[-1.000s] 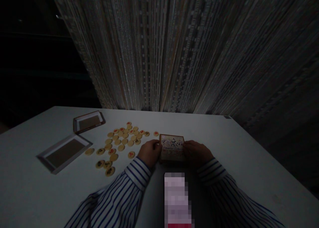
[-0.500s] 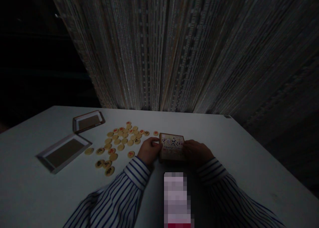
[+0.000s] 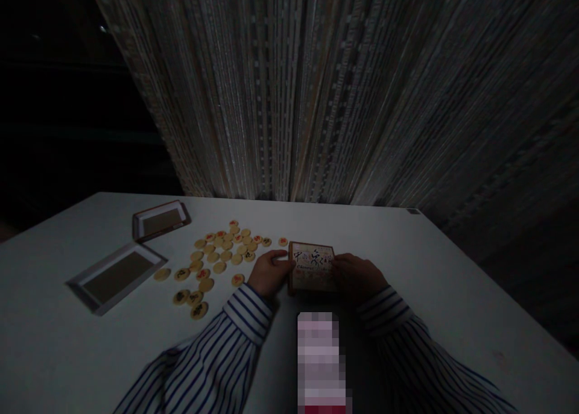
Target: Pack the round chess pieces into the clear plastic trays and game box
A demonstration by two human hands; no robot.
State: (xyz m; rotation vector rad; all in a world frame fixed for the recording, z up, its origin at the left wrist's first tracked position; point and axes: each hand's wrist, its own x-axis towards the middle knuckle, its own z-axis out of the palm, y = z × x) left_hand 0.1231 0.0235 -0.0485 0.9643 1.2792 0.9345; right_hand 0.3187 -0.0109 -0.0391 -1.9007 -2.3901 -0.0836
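Note:
Between my two hands is a small Chinese chess box (image 3: 313,269), its printed lid face turned up and toward me. My left hand (image 3: 270,273) grips the box's left edge, thumb and fingers closed on it. On the opposite edge my right hand (image 3: 359,275) is closed too, its fingertips against the side; part of that hand is in shadow. Left of the box lie several round wooden chess pieces (image 3: 225,256), some with red or black characters, others plain side up.
Two open box parts with pale rims stand on the left of the white table (image 3: 371,227): a smaller tray (image 3: 136,226) behind a larger tray (image 3: 79,287). A blurred-out pale object (image 3: 319,360) is at the near edge. A string curtain (image 3: 280,100) hangs behind the table.
Both hands keep their hold on the box, which has shifted very slightly. The pieces and trays stay where they were.

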